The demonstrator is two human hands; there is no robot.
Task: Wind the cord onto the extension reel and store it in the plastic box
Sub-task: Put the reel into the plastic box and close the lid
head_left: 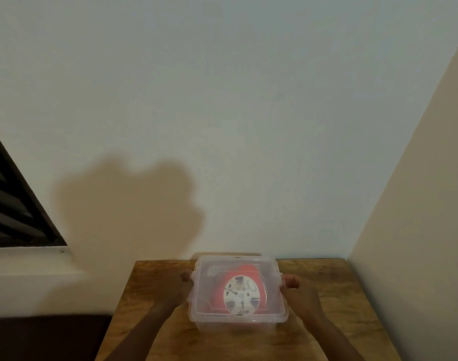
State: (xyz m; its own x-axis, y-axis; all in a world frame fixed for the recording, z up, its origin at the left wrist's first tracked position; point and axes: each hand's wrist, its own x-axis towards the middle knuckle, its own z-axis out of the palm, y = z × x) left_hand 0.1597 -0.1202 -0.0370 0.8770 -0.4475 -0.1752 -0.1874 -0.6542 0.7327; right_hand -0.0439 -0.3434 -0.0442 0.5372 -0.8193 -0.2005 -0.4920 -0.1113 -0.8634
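Clear plastic box (238, 315) sits mid-tabletop (326, 295), lidded, red reel (242, 291) inside. My left hand (182, 285) and right hand (294, 289) grip its opposite sides, fingers curled; box squarely between them.

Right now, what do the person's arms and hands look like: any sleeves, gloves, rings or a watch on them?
Both forearms are bare as far as the frame's bottom edge: no sleeve shows. The left hand and right hand wear no gloves. No watch, band or ring is visible, though the picture is dim and soft, so something small could be missed.
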